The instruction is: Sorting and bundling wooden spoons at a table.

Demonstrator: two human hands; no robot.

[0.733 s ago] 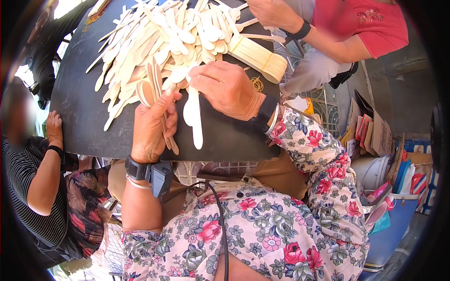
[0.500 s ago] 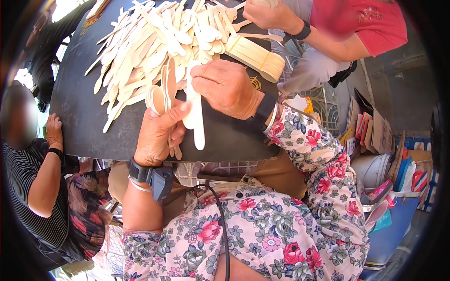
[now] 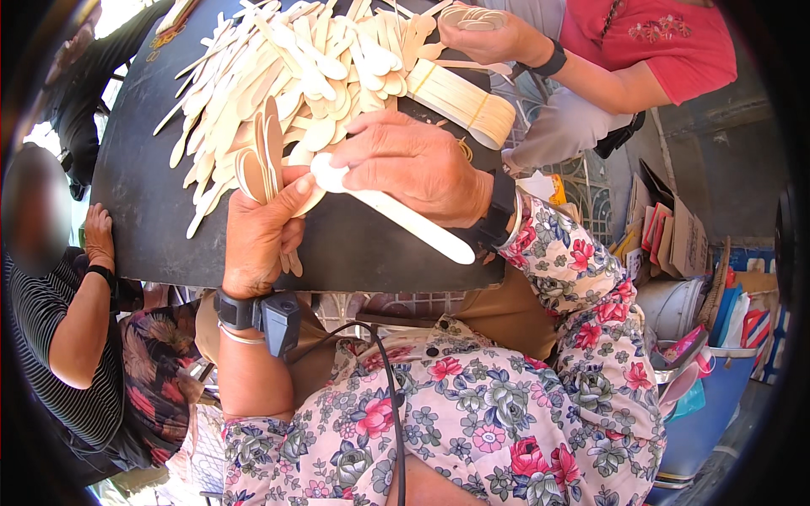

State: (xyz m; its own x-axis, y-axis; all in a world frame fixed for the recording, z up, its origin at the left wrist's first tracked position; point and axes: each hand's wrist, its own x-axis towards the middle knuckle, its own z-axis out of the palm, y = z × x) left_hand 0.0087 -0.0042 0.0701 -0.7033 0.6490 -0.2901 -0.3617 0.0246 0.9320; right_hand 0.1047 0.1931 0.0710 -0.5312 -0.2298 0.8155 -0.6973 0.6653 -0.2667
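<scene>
My left hand (image 3: pixel 263 236) is closed round a small bunch of wooden spoons (image 3: pixel 268 156), bowls up, with the handle ends poking out below the fingers. Between the fingers and thumb of my right hand (image 3: pixel 422 169) is a single wooden spoon (image 3: pixel 413 226). Its bowl lies close to my left thumb, and its handle slants down to the right over the table. Just beyond both hands a large loose pile of wooden spoons (image 3: pixel 253 93) covers much of the dark table (image 3: pixel 354 266). Right of the pile lies a banded bundle of wooden spoons (image 3: pixel 460 101).
Across the table at the right, a person's hand (image 3: pixel 485 38) holds a stack of wooden spoons. Another person's hand (image 3: pixel 99 236) rests on the left table edge. Rubber bands (image 3: pixel 466 150) lie near my right wrist. Cardboard (image 3: pixel 675 228) and a blue bin (image 3: pixel 709 405) stand at the right.
The spoon in my right hand has swung from nearly upright to a slant toward the lower right. My left hand has shifted left with its bunch. The person opposite has lifted their spoon stack into fuller view.
</scene>
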